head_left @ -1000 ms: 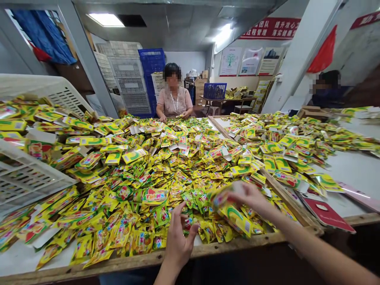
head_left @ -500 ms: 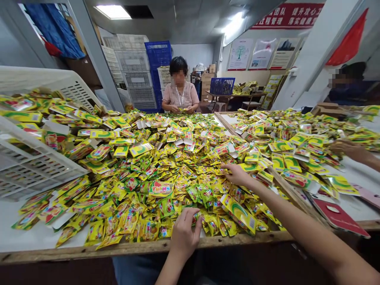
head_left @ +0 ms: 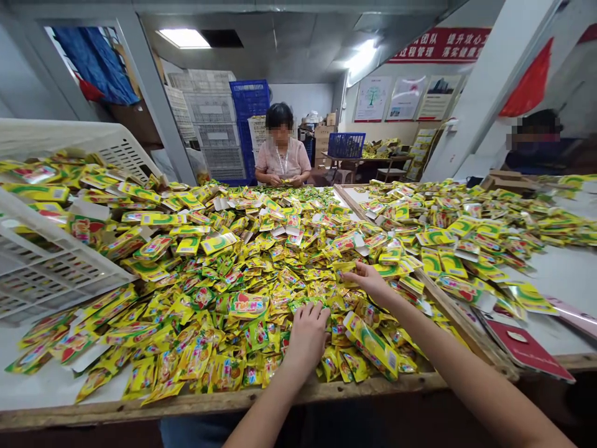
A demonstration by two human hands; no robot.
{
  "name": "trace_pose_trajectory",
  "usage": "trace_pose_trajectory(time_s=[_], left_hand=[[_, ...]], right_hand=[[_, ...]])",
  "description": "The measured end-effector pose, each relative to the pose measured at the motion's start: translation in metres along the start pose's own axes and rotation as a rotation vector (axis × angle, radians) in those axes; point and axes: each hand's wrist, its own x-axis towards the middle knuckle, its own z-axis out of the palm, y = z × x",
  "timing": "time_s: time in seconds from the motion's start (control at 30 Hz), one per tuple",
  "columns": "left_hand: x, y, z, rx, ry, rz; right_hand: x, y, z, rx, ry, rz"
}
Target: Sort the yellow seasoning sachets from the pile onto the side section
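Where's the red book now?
In the head view, the red book is at the lower right, on the white tabletop by its front edge, just right of the wooden divider.

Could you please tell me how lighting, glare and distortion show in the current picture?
Head view: the ceiling lamp is washed out to white; head view: a bright glare streak crosses the pink folder; head view: the right-hand pillar slants strongly, probably wide-angle distortion; head view: left hand and right hand are lit well enough to make out.
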Motion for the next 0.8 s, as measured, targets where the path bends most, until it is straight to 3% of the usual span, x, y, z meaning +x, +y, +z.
trace_pose_trajectory(time_s=[0.23, 0.37, 0.53, 0.63, 0.7, 0.8], left_hand=[[-0.017, -0.017, -0.013, -0.299, 0.024, -0.145], [-0.024, -0.023, -0.023, -0.422, 0.191, -0.267], [-0.034, -0.014, -0.022, -0.709, 0.375, -0.420], [-0.043, -0.005, -0.014, -0.745, 0.399, -0.458], [-0.051, -0.002, -0.013, -0.710, 0.397, -0.468], [-0.061, -0.006, -0.027, -0.571, 0.283, -0.359]], right_hand=[[-0.033, -0.014, 0.021, 0.342, -0.008, 0.050], [-0.052, -0.016, 0.038, 0.447, -0.016, 0.074], [-0.081, -0.015, 0.072, 0.603, -0.041, 0.189], [-0.099, -0.016, 0.093, 0.657, -0.118, 0.253], [-0.108, -0.016, 0.100, 0.608, -0.110, 0.214], [-0.114, -0.018, 0.097, 0.484, -0.081, 0.150]])
